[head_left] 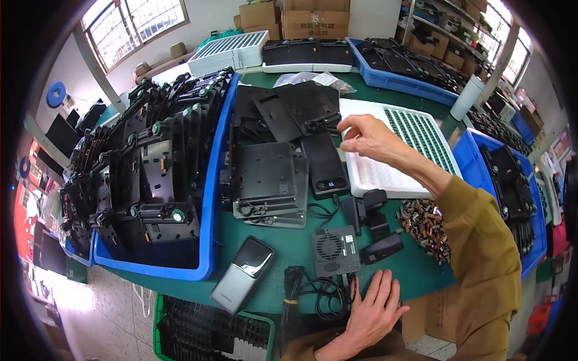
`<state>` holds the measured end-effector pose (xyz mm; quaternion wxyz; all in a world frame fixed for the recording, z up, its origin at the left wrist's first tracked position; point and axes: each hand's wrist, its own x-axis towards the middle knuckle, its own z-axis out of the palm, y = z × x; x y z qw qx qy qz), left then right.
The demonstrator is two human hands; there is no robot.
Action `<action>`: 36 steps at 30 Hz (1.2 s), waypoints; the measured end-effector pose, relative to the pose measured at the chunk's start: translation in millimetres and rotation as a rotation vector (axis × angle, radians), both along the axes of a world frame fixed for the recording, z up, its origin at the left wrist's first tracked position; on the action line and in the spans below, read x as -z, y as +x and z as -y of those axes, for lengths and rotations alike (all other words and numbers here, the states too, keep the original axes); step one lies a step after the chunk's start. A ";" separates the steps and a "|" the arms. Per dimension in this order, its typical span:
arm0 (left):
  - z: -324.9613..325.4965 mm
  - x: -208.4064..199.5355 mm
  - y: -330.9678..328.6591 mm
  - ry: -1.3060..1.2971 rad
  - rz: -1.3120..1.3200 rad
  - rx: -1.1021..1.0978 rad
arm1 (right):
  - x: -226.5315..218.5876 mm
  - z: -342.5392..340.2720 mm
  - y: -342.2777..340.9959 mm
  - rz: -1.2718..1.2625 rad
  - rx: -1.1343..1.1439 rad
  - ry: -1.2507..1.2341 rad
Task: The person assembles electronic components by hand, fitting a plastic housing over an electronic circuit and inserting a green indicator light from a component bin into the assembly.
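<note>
My left hand point(374, 307) lies flat at the table's near edge, fingers stretched out, beside a coiled black cable point(328, 301) and just below a grey box with a round fan grille point(336, 251). Nothing shows in it. My right hand point(373, 139) hovers over the white foam tray point(367, 174), which carries rows of small green parts point(421, 135). Its thumb and curved forefinger are apart, with nothing visible between them. Left of that hand lie black plastic panels point(265, 174) and a black device with a small lit display point(325, 162).
A blue bin point(211, 240) of black panels with green rollers stands at left. A silver-black power bank point(244, 274), black strapped parts point(376, 231) and a pile of small brownish parts point(421, 225) lie on the green table. Another blue bin point(472, 150) sits at right.
</note>
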<state>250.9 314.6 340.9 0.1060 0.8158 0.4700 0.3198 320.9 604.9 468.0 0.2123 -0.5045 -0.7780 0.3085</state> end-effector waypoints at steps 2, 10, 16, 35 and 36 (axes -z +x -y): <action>-0.4 1.6 -4.5 -0.017 -0.006 -0.024 | 17.7 -27.5 -22.7 -0.005 0.058 0.029; 0.3 4.6 -1.6 -0.009 0.025 -0.012 | 42.1 -101.1 -50.3 0.083 0.162 0.079; -2.0 4.2 -4.6 -0.032 0.008 -0.009 | 47.4 -108.6 -79.6 0.230 0.213 0.011; -1.7 2.7 -4.7 0.026 0.125 -0.010 | -72.7 74.2 66.9 0.114 -0.328 0.181; -2.3 0.8 -6.8 0.010 0.134 -0.016 | -74.7 93.5 77.8 0.152 -0.394 0.174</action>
